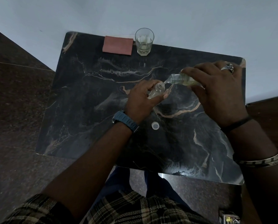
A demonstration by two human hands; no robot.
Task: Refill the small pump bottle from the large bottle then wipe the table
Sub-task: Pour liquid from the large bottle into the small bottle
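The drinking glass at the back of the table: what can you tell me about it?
The glass is a clear tumbler, upright near the table's far edge, just right of a folded reddish cloth. It seems to hold a little pale liquid at the bottom. Nothing touches it; both hands are working nearer the camera.

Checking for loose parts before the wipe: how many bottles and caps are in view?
3: a small clear bottle in the left hand, a larger clear bottle of yellowish liquid tilted in the right hand, one white cap on the table. No pump head visible.
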